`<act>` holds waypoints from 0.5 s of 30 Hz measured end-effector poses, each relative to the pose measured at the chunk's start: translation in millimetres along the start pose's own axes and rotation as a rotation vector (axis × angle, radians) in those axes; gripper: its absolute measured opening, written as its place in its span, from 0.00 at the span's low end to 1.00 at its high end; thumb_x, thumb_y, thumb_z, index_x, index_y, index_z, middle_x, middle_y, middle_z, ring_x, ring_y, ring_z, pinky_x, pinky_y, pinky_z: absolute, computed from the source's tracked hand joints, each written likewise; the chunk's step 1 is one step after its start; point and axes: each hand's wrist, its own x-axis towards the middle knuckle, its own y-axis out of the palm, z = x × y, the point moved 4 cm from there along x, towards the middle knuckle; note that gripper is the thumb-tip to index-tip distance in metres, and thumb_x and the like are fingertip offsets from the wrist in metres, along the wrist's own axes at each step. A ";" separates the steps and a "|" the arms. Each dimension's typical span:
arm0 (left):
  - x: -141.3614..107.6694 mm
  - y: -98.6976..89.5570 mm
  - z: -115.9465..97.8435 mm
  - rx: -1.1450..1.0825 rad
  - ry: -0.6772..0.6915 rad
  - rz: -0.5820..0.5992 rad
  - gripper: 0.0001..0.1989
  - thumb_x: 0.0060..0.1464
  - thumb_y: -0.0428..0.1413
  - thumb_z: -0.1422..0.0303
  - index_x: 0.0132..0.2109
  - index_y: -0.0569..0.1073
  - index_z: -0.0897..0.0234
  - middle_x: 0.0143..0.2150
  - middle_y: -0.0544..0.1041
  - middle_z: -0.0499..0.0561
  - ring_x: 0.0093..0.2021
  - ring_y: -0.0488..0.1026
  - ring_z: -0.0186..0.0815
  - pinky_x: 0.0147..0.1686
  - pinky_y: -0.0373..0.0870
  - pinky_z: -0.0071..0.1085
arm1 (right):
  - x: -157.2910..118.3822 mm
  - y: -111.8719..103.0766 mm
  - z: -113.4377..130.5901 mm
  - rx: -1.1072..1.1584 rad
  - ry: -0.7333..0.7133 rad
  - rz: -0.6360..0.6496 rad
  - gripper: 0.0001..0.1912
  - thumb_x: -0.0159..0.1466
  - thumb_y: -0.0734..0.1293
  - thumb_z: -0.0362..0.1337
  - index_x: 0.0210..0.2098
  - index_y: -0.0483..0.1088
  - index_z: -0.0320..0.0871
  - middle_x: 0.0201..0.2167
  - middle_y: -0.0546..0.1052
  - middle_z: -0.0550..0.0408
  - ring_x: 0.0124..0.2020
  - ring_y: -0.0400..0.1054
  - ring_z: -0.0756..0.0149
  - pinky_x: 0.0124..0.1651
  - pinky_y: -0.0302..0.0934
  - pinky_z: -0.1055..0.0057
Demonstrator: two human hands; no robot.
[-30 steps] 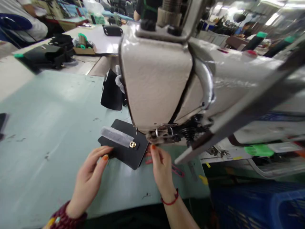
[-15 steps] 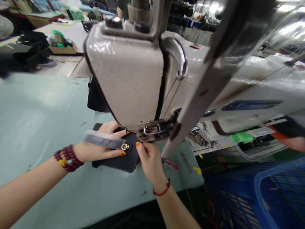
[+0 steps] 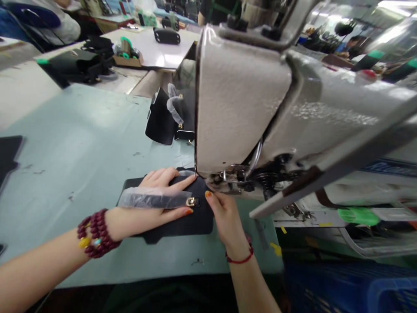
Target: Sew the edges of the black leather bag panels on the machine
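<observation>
1. Left of my two hands: the left hand (image 3: 143, 219) is lying flat with fingers spread, pressing on the black panel (image 3: 185, 224) without gripping; one film-wrapped strap (image 3: 153, 198) is passing over its back.

2. Right of my two hands: the right hand (image 3: 224, 213) is bending, its thumb resting at the panel's right edge; the other fingers are hiding, so I cannot tell whether they are pinching it.

3. The panel is lying beneath my left hand and beside my right, its far right part reaching beneath the sewing machine head (image 3: 241, 104); contact there is not showing.

4. Good practice, as I am judging it: the left palm should be spreading even, light pressure, the right thumb should be steering the edge, and both should be staying clear of the needle area. The raised strap could be catching, so I should be holding it low.

5. Count by my hands: one panel, one strap, one gold buckle (image 3: 192, 201) showing between them.

6. Count farther out: two wrapped straps (image 3: 176, 111) are lying beyond my left hand with black pieces (image 3: 161, 119), overlapping too much for counting; one sewing machine head is standing beyond my right hand.
</observation>
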 end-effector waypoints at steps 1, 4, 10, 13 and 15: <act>-1.0 -1.6 -2.6 0.018 -0.012 -0.001 0.33 0.64 0.49 0.48 0.70 0.63 0.58 0.54 0.75 0.62 0.52 0.73 0.54 0.54 0.69 0.53 | 0.0 -1.0 -1.5 0.001 0.007 0.008 0.25 0.67 0.62 0.52 0.23 0.56 0.40 0.23 0.53 0.59 0.26 0.46 0.74 0.28 0.42 0.76; -0.5 -5.5 -6.5 0.047 -0.030 -0.020 0.32 0.64 0.49 0.48 0.68 0.66 0.60 0.53 0.76 0.62 0.50 0.74 0.53 0.52 0.70 0.53 | 0.1 -1.4 -3.6 0.029 0.030 0.023 0.25 0.66 0.62 0.53 0.23 0.57 0.40 0.23 0.54 0.59 0.26 0.48 0.73 0.29 0.44 0.76; -12.6 6.6 -6.3 0.073 -0.006 -0.149 0.32 0.65 0.48 0.49 0.69 0.63 0.62 0.61 0.72 0.64 0.59 0.71 0.57 0.57 0.71 0.54 | -5.3 1.9 -2.2 0.017 -0.010 0.004 0.26 0.69 0.61 0.52 0.23 0.57 0.40 0.23 0.58 0.59 0.27 0.51 0.73 0.29 0.48 0.77; -48.3 10.9 -17.1 0.010 0.034 -0.132 0.32 0.63 0.52 0.52 0.69 0.64 0.62 0.66 0.70 0.63 0.63 0.70 0.55 0.57 0.73 0.48 | -24.8 -14.8 -16.2 -0.111 -0.047 -0.049 0.25 0.73 0.58 0.50 0.25 0.62 0.39 0.23 0.63 0.58 0.26 0.58 0.72 0.29 0.53 0.77; -73.7 4.5 -23.7 -0.111 0.093 -0.048 0.22 0.63 0.54 0.56 0.61 0.73 0.54 0.59 0.78 0.55 0.55 0.78 0.47 0.50 0.79 0.37 | -43.9 -35.2 -35.3 -0.236 -0.067 -0.120 0.21 0.74 0.57 0.48 0.36 0.71 0.39 0.29 0.73 0.53 0.31 0.68 0.67 0.35 0.62 0.75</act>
